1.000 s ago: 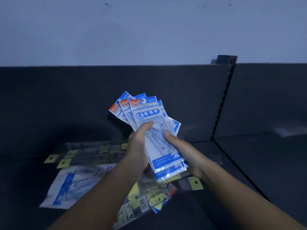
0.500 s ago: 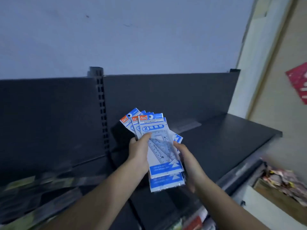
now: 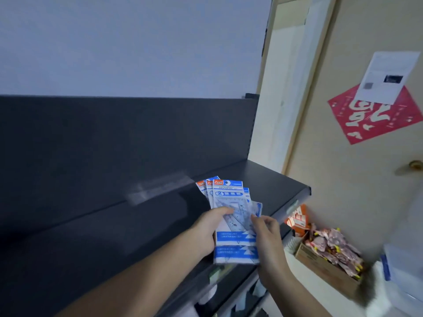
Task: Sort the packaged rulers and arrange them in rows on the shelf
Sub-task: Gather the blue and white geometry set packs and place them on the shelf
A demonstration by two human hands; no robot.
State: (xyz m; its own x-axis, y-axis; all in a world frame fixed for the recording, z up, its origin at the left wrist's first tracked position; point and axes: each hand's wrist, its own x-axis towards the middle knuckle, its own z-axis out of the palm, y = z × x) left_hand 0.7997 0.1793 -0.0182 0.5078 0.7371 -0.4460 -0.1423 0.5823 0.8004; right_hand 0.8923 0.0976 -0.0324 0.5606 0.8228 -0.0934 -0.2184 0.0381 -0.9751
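Ruler packs point(image 3: 231, 216), fanned, blue-and-white

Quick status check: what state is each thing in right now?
Ruler packs: fanned, held above the shelf.
Left hand: gripping the packs.
Right hand: fingers on the packs' right edge.
Shelf: this stretch bare.
Cardboard box: open, full of packets.
Door: shut.

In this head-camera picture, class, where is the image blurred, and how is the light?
Head view: dim, bluish light; the dark shelf is in shadow. Motion blur smears a pale strip on the shelf and the box of snacks lower right. The ruler packs in both hands stay fairly readable. Wide-angle bending tilts the door.
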